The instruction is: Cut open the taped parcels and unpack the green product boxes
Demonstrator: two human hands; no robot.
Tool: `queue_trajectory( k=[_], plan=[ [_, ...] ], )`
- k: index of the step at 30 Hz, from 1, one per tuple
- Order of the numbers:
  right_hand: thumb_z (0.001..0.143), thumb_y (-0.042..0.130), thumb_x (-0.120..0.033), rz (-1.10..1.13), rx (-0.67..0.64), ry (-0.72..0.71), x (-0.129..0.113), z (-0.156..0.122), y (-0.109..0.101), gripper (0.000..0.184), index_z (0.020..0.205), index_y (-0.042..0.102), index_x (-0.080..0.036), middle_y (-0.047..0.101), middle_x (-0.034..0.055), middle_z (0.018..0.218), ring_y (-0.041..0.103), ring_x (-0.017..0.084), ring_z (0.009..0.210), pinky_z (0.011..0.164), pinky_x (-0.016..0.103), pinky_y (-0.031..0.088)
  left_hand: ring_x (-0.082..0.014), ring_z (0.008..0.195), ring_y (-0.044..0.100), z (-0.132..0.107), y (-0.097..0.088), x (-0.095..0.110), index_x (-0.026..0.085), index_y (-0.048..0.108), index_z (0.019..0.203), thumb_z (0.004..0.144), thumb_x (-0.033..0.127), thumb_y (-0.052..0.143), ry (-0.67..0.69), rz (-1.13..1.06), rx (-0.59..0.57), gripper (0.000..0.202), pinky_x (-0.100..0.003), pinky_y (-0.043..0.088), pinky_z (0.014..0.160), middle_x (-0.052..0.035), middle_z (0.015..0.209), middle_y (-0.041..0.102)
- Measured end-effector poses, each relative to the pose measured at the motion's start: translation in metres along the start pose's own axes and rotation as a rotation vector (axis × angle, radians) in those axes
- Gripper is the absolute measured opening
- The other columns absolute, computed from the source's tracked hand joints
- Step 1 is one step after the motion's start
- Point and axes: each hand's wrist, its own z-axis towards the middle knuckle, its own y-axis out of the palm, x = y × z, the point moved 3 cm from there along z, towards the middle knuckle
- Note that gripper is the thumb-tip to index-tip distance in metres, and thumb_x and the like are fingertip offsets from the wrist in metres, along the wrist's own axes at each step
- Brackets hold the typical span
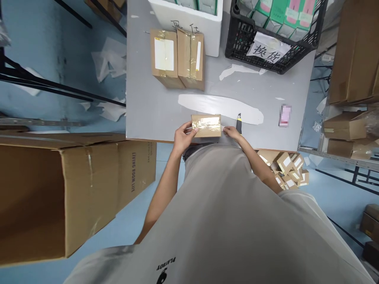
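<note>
A small cardboard box (206, 132) wrapped in shiny clear tape stands near the table's front edge. My left hand (184, 137) is closed on its left end, thumb on the near side. By the box's right end, my right hand (232, 132) is closed in a pinch; a small pale bit shows at its fingertips, too small to name. A utility knife (239, 124) with a black and yellow handle lies just beyond the right hand, partly on a long white patch (213, 104) on the tabletop.
Two taped cartons (191, 59) stand at the table's (142, 110) back left, before a white foam box (213, 35). A black crate (237, 49) of green-and-pink boxes sits back right. A pink item (285, 115) lies right. A large open carton (89, 189) stands left; small boxes (287, 163) lie below right.
</note>
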Motion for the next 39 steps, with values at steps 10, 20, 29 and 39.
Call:
queue_trajectory(
  k=[10,20,29,39],
  plan=[
    [0.102,0.087,-0.025,0.137,-0.152,0.015,-0.013,-0.005,0.013,0.011,0.095,0.080,-0.019,0.088,0.0066,0.103,0.080,0.016,0.096,0.098,0.028,0.068,-0.0384,0.144,0.078,0.004,-0.054,-0.006,0.020,0.077,0.152,0.079,0.053,0.104,-0.058,-0.030,0.169,0.085,-0.057,0.064,0.128,-0.0220,0.156,0.079],
    [0.104,0.089,-0.034,0.181,-0.241,-0.051,-0.025,-0.016,0.021,0.015,0.099,0.086,-0.020,0.093,0.0087,0.115,0.088,0.020,0.108,0.112,0.036,0.068,-0.0333,0.139,0.075,-0.045,-0.031,0.053,0.024,0.088,0.133,0.113,0.041,0.071,0.233,0.386,0.364,0.031,-0.048,0.059,0.129,-0.0140,0.135,0.080],
    [0.104,0.080,-0.032,-0.109,0.111,-0.267,-0.025,-0.035,-0.013,0.015,0.095,0.084,-0.021,0.091,0.0093,0.106,0.086,0.028,0.106,0.108,0.040,0.065,-0.0332,0.133,0.079,-0.030,-0.010,0.017,0.021,0.088,0.116,0.109,0.049,0.074,0.089,0.250,0.267,0.032,-0.046,0.066,0.116,-0.0170,0.140,0.084],
    [0.101,0.081,-0.041,-0.180,0.188,-0.248,-0.020,-0.037,-0.026,0.022,0.088,0.073,-0.025,0.087,0.0060,0.098,0.079,0.024,0.096,0.096,0.034,0.061,-0.0265,0.099,0.083,0.004,-0.005,-0.018,0.019,0.082,0.120,0.087,0.040,0.091,-0.087,0.192,0.273,0.040,-0.044,0.069,0.105,-0.0135,0.122,0.089]
  ],
)
